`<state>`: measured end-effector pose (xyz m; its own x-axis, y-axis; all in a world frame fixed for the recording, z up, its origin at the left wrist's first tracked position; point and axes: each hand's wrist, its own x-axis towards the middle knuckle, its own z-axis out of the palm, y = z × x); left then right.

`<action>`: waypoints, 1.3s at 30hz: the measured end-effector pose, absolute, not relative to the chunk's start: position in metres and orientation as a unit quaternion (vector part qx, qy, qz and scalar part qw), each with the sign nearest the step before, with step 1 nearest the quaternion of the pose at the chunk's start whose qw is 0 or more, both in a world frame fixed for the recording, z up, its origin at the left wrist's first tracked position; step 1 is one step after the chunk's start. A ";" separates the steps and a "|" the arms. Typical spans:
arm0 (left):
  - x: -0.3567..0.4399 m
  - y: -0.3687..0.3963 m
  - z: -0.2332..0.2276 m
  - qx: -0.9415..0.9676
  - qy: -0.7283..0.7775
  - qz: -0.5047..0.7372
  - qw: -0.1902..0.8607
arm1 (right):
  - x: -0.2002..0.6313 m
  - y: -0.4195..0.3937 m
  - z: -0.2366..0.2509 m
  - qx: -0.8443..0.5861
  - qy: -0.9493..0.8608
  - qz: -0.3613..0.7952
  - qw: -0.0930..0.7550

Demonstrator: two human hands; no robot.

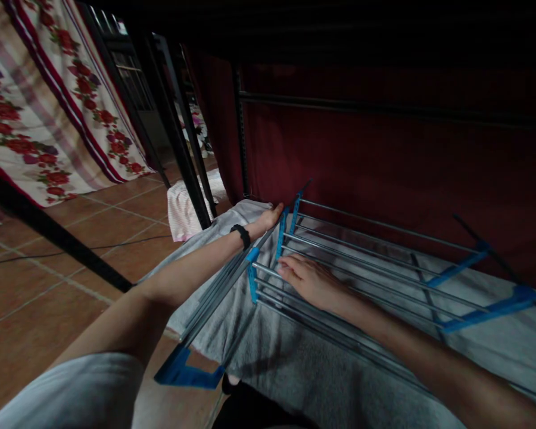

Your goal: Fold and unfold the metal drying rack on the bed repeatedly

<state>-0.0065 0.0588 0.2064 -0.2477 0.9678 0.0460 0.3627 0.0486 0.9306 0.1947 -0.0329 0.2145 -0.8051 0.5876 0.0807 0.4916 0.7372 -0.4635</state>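
A folding clothes drying rack [321, 242] with grey metal bars and blue plastic joints lies on a grey blanket [290, 363]. My left hand [270, 219], below a black wristband, is closed at the rack's far left side, by a blue joint; part of its grip is hidden. Nearer the middle, my right hand [312, 281] has its fingers bent at the left end of a bar, close to another blue joint. A folded leg section with a blue corner piece [190, 369] sticks out past the blanket's near left edge.
Black metal posts [178, 137] and a slanting black bar [49, 226] frame the left side. A dark red cloth [384, 155] hangs behind, under a low dark overhang. Further left are a flowered curtain [62, 107], a tiled floor [84, 304] with a cable, and a striped cloth [185, 208].
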 end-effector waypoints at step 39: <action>0.009 -0.084 0.154 0.404 0.491 0.585 0.504 | 0.191 -0.066 0.197 -0.316 -0.942 0.113 0.019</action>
